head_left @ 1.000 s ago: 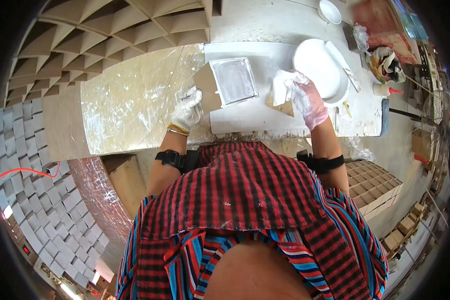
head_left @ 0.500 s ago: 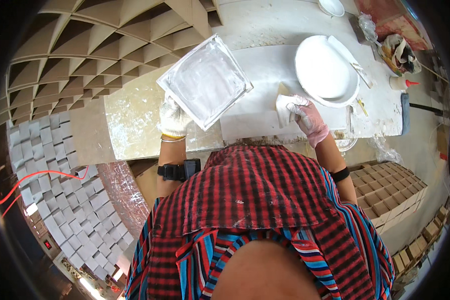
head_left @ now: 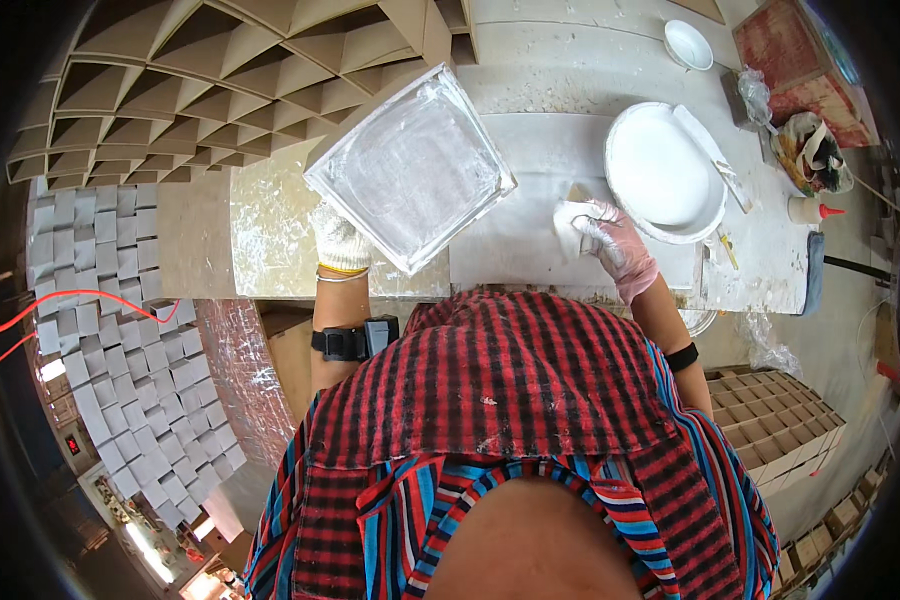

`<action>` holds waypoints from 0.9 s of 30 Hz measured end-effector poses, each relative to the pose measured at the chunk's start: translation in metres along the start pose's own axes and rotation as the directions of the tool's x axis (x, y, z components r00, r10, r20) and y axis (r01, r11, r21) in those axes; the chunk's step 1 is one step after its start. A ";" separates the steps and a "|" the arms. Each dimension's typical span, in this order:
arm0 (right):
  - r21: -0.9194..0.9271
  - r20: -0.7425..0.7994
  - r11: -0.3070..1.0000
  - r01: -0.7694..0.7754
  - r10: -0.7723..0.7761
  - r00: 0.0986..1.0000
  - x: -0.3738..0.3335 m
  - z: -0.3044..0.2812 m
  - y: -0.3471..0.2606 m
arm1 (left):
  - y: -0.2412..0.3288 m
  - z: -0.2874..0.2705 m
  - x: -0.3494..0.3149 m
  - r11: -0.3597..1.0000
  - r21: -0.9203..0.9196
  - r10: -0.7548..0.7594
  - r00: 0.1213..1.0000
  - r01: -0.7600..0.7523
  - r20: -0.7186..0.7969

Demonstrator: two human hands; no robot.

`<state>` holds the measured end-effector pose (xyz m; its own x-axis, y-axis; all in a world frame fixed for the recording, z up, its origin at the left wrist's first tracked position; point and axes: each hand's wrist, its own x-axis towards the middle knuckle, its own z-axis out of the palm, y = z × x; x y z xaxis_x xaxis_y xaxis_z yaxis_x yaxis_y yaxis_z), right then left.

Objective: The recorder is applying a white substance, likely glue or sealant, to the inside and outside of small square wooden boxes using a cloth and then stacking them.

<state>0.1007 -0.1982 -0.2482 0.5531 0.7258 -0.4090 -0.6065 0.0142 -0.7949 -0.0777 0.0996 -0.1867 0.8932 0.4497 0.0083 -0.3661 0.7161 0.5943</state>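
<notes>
My left hand (head_left: 340, 240), in a white knit glove, grips a square open box (head_left: 410, 165) by its lower left side. The box is tilted with its opening toward me, and its inner faces are smeared unevenly with white. To the right, apart from the box, my right hand (head_left: 618, 245) wears a thin glove coated in white. Its fingers are closed around a white-smeared piece (head_left: 570, 225) with a tan tip; whether it is a cloth or a sponge I cannot tell. Just beyond that hand stands a round white basin (head_left: 667, 165) of white paste, a flat-bladed spatula (head_left: 710, 150) across its rim.
Stacked brown boxes (head_left: 260, 60) rise at the far left, and white boxes (head_left: 120, 330) fill the lower left. On the worktable (head_left: 550, 70) are a white bowl (head_left: 688, 45) and a red-tipped bottle (head_left: 810, 210). Another brown box stack (head_left: 770, 410) stands at lower right.
The box has turned slightly in my left hand, showing more of its outer side. My right hand stays closed on the same piece. The whole view has shifted a little.
</notes>
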 end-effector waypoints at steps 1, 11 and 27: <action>-0.016 -0.020 1.000 -0.012 0.012 1.000 -0.001 0.003 -0.003 | 0.001 0.003 0.000 1.000 0.015 0.009 1.000 -0.009 0.005; -0.585 -0.014 0.782 0.215 -0.275 0.961 0.003 0.042 -0.031 | -0.030 -0.006 0.004 0.913 0.405 -0.013 0.996 0.047 -0.086; -0.891 -0.041 0.448 0.073 -0.240 0.970 0.054 0.039 0.038 | -0.071 -0.037 -0.017 0.662 0.633 -0.170 0.903 0.401 -0.395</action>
<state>0.0851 -0.1318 -0.2830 0.7055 0.6723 -0.2242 0.2779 -0.5535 -0.7851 -0.0764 0.0612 -0.2587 0.7657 0.4950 -0.4108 0.2814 0.3165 0.9059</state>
